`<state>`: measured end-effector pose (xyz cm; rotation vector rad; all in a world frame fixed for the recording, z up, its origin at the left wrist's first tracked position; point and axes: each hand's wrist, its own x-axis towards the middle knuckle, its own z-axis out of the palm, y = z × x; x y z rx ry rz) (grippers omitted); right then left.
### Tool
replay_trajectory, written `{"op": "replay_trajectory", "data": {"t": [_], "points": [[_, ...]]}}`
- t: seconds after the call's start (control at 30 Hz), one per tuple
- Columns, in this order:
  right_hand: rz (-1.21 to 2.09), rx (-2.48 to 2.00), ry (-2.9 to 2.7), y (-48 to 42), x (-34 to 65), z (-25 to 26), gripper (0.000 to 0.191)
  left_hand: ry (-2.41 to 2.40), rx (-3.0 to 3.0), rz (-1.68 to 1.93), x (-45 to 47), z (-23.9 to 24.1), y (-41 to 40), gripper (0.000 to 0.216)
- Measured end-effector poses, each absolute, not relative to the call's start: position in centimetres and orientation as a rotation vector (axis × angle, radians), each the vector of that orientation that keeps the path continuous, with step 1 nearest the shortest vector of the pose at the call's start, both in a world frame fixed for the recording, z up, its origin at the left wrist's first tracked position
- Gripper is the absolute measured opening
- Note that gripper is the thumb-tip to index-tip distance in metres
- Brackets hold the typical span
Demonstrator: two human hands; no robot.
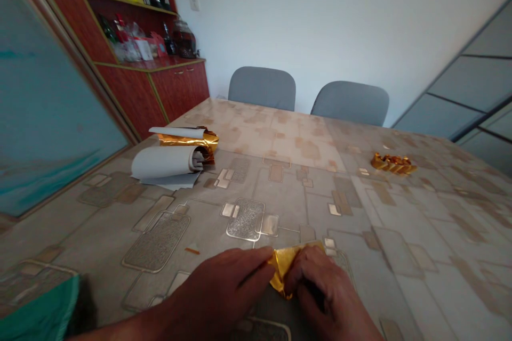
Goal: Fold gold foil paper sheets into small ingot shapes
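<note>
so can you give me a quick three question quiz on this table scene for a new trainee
1. What are the left hand and the right hand both pinching?
2. True or false: the crumpled gold heap lies to the right of the grey-backed paper roll on the patterned table.
3. How many grey chairs stand on the far side of the table?

Key: 1. a sheet of gold foil; 2. true; 3. two
</note>
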<state>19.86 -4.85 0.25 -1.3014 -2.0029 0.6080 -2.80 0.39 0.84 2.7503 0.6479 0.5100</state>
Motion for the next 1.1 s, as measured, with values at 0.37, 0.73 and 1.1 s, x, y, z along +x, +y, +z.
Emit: {"op": "replay_trajectory", "data": {"t": [0.37,0.73,1.1], "points": [[0.506,-1.306,-1.942,-5.2,19.5,-0.6,0.028,0.591,2.703,0.412,-0.7,1.2,2.5,0.019],[0.462,-1.376,-2.064,-5.4,18.7,0.0,0.026,0.602,2.578,0.486,-0.9,0.5,2.3,0.022],[0.406,-1.332,-2.058,-5.3,19.0,-0.7,0.020,0.692,2.390,0.442,-0.8,0.6,2.4,0.015]]}}
